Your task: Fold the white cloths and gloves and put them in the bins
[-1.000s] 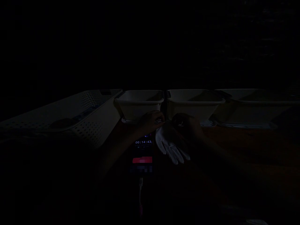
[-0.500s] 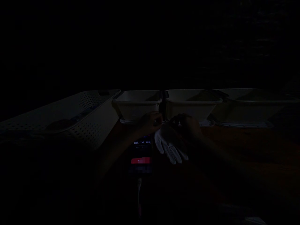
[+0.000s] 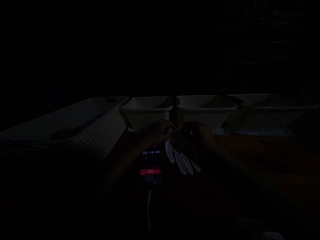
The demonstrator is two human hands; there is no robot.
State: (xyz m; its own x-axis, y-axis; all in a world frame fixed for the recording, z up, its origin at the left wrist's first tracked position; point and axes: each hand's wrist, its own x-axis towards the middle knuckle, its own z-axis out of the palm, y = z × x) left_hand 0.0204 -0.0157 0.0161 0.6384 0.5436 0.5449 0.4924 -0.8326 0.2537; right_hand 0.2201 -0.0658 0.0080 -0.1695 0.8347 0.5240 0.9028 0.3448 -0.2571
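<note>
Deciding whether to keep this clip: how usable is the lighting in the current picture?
Head view: badly underexposed, background almost black; the white fabric glove and lit phone screen read best, the hands only dimly; fingertip detail is lost.

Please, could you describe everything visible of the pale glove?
The glove is grey-white and looks like soft fabric. It lies on the dark table, right of the lit phone, slightly spread fingers pointing towards the wearer. Its cuff end is near the left hand and right hand; darkness hides whether they touch it.
</note>
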